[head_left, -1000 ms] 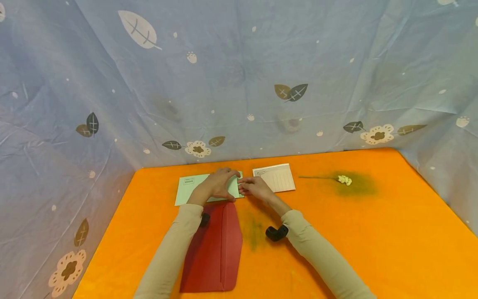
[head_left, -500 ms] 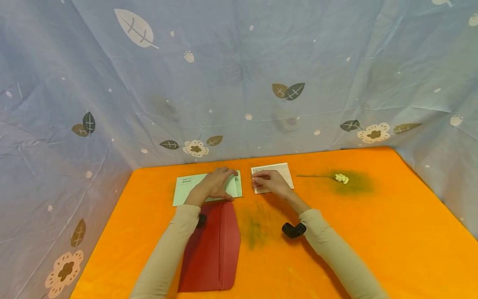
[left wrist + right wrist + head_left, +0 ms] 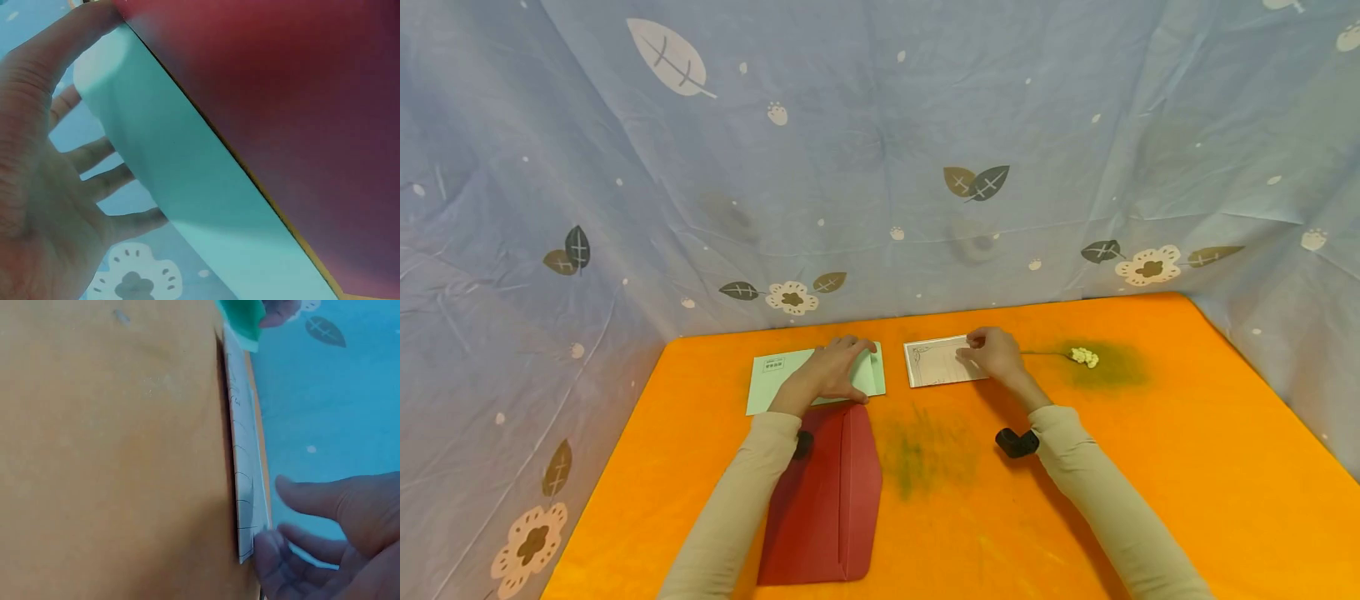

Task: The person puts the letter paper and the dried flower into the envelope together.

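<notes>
A pale green envelope [image 3: 764, 388] lies at the back left of the table, printing on its left end and a flap on its right. My left hand [image 3: 829, 371] spans it, thumb at the near edge and fingertips at the far edge; the left wrist view shows this hold from the side. Right of it lies a white lined letter paper [image 3: 936, 362], seemingly folded. My right hand [image 3: 996, 354] is at the paper's right end. In the right wrist view its fingers [image 3: 269, 550] meet the paper's end, while the thumb stands apart from them.
A red envelope [image 3: 820, 500] lies on the orange table [image 3: 947, 533] below my left wrist. To the right is a thin-stemmed, pale yellow flower [image 3: 1084, 357]. A patterned blue cloth [image 3: 880, 150] hangs behind the table and at its sides.
My right hand has moved right from the green envelope's flap end, across the letter paper to its right end. The left hand has stayed on the green envelope.
</notes>
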A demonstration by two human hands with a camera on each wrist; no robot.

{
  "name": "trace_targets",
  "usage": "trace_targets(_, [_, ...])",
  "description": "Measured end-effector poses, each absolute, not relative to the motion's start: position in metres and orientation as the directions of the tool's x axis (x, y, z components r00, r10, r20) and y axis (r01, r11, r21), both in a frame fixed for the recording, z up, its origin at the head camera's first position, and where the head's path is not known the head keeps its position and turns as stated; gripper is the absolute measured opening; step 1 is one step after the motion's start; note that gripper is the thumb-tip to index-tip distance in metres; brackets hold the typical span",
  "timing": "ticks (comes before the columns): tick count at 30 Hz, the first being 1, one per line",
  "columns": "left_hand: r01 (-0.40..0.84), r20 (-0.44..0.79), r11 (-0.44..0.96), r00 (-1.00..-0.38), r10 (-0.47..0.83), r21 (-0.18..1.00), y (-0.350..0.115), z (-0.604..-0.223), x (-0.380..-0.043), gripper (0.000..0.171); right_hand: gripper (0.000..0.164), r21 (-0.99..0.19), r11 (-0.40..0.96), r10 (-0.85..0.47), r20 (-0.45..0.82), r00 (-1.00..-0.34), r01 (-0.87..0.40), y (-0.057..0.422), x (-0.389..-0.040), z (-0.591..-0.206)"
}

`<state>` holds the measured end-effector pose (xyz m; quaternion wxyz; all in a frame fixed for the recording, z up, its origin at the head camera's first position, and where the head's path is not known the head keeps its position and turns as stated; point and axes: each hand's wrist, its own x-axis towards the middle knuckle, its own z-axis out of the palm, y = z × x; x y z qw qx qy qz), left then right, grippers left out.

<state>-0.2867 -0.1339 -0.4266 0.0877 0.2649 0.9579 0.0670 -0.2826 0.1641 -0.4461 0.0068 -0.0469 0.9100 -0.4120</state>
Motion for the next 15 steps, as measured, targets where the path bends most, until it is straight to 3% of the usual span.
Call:
trace_targets(7, [0.499,-0.134,0.851,-0.844,0.520,0.164,-0.133,-0.428,-0.286,0.082,0.032,-0.651,0.758,0.004,-0.037,-0.999,0.027,0.159,-0.283,-0.438])
trace_targets(11, [0.497,-0.130,0.854,-0.847,0.516,0.153,-0.133,-0.429,-0.286,0.082,0.053,-0.618,0.782,0.038,-0.078,-0.996,0.078,0.155,-0.284,-0.436])
trace_targets(15, [0.496,-0.128,0.854,-0.847,0.516,0.157,-0.133,-0.430,-0.286,0.081,0.060,-0.594,0.798,0.055,-0.095,-0.994,0.101,0.154,-0.284,-0.436])
